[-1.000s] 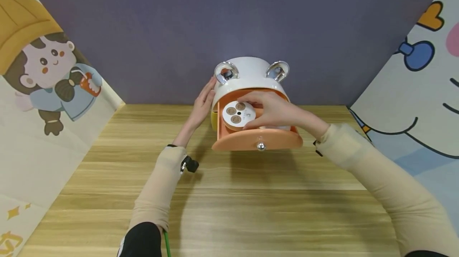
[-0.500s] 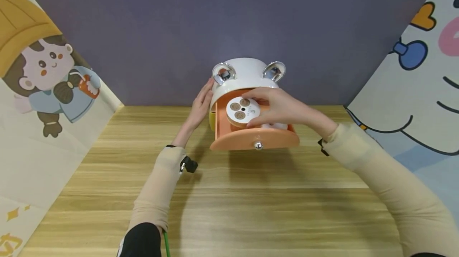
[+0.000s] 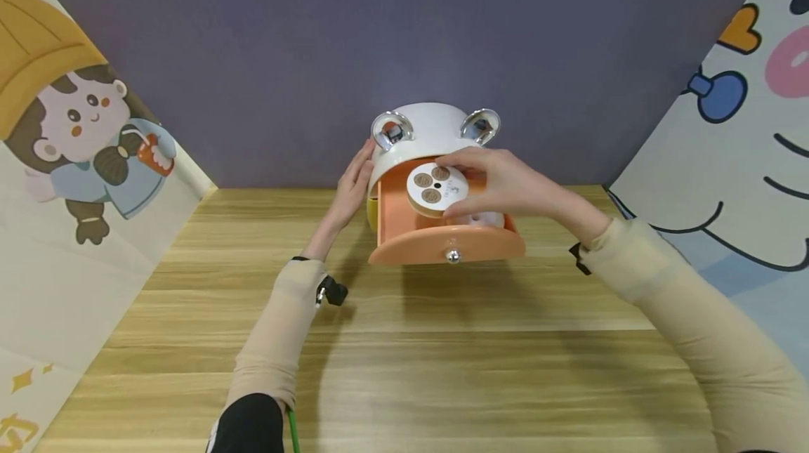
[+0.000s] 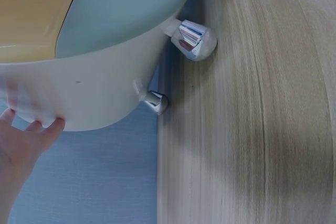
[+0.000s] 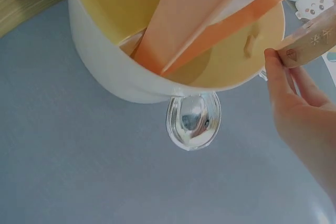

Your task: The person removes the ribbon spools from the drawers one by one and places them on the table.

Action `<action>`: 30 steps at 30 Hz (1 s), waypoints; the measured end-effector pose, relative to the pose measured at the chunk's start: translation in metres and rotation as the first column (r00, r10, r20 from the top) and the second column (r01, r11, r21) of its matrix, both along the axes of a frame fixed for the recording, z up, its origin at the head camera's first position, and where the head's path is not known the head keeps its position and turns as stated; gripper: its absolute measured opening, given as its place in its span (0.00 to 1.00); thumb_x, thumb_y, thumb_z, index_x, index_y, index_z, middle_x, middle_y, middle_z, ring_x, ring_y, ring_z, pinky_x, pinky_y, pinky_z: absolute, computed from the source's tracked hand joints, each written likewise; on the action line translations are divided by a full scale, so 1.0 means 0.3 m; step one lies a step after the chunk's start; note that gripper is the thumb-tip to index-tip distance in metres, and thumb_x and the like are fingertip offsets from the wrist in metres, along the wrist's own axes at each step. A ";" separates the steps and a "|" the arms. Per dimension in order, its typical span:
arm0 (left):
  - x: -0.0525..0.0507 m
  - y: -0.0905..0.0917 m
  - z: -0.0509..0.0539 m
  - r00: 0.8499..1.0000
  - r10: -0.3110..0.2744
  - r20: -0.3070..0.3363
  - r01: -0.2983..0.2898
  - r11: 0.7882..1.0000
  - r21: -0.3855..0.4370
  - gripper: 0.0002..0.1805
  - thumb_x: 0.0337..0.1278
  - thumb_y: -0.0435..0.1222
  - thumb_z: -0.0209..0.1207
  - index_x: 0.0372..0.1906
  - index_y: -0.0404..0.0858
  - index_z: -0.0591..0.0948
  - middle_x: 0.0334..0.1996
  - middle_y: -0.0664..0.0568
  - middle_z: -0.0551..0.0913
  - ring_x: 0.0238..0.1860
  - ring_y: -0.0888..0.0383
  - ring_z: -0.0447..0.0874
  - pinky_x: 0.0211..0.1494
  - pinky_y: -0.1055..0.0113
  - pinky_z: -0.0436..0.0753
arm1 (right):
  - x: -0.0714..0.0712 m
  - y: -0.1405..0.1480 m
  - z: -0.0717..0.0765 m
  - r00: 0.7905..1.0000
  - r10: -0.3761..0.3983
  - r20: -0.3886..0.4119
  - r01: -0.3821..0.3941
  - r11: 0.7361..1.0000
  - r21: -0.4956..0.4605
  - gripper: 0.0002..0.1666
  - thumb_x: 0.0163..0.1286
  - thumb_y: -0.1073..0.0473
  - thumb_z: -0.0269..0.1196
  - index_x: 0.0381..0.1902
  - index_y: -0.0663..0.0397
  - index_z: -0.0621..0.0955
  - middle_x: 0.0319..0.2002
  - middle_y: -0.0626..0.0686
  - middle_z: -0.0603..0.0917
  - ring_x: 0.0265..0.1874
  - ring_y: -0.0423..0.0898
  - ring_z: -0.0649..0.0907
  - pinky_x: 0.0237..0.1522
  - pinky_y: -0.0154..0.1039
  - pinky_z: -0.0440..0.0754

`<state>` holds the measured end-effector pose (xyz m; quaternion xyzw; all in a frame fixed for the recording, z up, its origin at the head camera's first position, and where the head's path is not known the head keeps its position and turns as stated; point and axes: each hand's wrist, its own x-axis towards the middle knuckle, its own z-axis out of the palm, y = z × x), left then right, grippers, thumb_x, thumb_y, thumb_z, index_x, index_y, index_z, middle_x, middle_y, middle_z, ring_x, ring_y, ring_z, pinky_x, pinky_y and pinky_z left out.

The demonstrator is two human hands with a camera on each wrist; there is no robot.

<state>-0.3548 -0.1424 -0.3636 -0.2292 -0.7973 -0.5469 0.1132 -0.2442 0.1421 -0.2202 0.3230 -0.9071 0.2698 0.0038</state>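
Observation:
A white cabinet with silver ears stands by the back wall, its orange drawer pulled out. My right hand pinches a round white-topped disc with brown circles, held over the drawer. In the right wrist view, the disc's side shows between the thumb and fingers of my right hand. My left hand rests with extended fingers against the cabinet's left side; in the left wrist view the fingertips of that hand touch the white shell.
Another white round piece lies in the drawer's right part. The cabinet's silver feet stand on the wooden table. A grey wall rises behind, and walls with cartoon pictures flank both sides.
The right hand has raised the disc from the drawer floor and shifted it slightly right. The left hand stays against the cabinet, and the view has shifted a little.

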 end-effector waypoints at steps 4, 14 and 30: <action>-0.011 0.002 -0.008 1.000 0.003 -0.009 -0.003 1.000 0.003 0.28 0.79 0.52 0.38 0.78 0.55 0.57 0.80 0.58 0.51 0.81 0.55 0.46 0.83 0.51 0.49 | 0.009 0.022 0.010 1.000 -0.028 -0.001 0.028 1.000 0.000 0.44 0.51 0.50 0.79 0.66 0.48 0.76 0.65 0.50 0.79 0.64 0.47 0.77 0.66 0.48 0.73; -0.012 0.013 -0.003 1.000 -0.023 -0.006 0.023 0.999 0.027 0.28 0.79 0.51 0.37 0.78 0.52 0.57 0.81 0.55 0.51 0.81 0.55 0.45 0.83 0.52 0.49 | 0.055 0.106 0.024 0.994 -0.102 0.047 0.104 0.994 -0.041 0.44 0.51 0.55 0.79 0.66 0.53 0.76 0.63 0.54 0.78 0.62 0.50 0.80 0.64 0.47 0.79; 0.091 0.035 0.100 0.999 -0.033 0.015 0.032 0.999 0.026 0.27 0.80 0.38 0.38 0.78 0.38 0.57 0.80 0.41 0.51 0.81 0.46 0.46 0.83 0.51 0.48 | 0.142 0.247 0.014 0.977 -0.210 0.033 0.211 0.977 -0.037 0.42 0.51 0.52 0.79 0.65 0.45 0.77 0.61 0.49 0.80 0.56 0.44 0.80 0.54 0.19 0.78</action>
